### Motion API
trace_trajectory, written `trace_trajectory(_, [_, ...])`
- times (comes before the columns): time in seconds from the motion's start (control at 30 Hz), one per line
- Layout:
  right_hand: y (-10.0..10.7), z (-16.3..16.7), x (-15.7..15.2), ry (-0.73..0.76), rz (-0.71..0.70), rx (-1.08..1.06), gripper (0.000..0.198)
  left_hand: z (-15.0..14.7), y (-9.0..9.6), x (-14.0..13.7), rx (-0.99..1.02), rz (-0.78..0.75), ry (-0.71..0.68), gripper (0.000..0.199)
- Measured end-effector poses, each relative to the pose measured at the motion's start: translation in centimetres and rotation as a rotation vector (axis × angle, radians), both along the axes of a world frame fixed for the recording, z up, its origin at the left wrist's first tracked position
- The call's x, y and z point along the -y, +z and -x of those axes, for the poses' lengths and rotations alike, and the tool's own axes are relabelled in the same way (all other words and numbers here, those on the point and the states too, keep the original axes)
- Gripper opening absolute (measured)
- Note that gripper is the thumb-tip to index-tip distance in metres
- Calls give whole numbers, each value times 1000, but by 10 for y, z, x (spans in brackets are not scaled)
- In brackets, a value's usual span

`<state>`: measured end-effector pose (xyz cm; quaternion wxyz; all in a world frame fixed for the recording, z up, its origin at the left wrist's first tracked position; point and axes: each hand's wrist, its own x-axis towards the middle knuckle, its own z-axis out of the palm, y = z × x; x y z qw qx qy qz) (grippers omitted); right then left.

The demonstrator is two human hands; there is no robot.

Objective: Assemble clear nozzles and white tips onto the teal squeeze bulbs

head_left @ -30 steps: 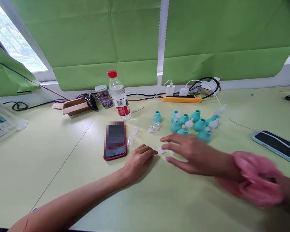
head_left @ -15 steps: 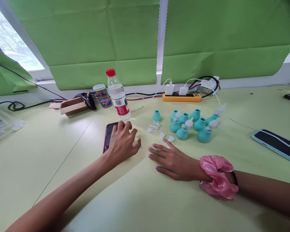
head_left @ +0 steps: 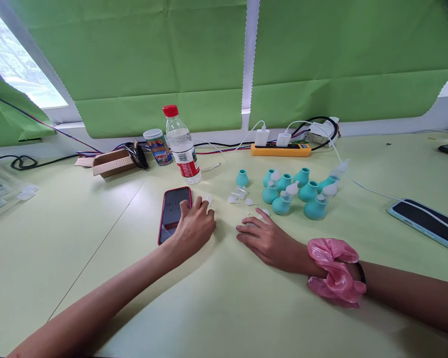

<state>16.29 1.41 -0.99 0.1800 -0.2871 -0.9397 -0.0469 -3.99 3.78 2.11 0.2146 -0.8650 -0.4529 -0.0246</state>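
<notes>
Up close from the head view, the left hand [head_left: 192, 227] rests curled, fingers together, against the glossy red-cased phone [head_left: 172, 214] lying flat on the matte pale-green worktop [head_left: 97, 238]; the right hand [head_left: 267, 239] lies flat, fingers loosely together, near bulbous teal rubber bulbs [head_left: 294, 191].

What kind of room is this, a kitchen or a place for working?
Probably a work desk by a window, not a kitchen. Green paper covers the window, an orange power strip has chargers plugged in, and a batch of little teal rubber bulbs sits on the pale table by the hands.
</notes>
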Motion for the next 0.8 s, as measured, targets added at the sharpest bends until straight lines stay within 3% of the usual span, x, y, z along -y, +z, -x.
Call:
trace_trajectory(0.27, [-5,1,-4,-82,4,-87,21,-7,-15,9,246,103,-248,20])
trace_trajectory(0.5, [-6,-1,-6,-92,15,-107,15,-8,-24,7,639,305,-320,17])
trace_trajectory(0.6, [-8,-1,-8,-80,19,-179,13,-9,-22,10,655,316,-299,21])
trace_trajectory(0.8, [-8,-1,-11,-56,67,-352,4,-10,-25,18,460,191,-239,23])
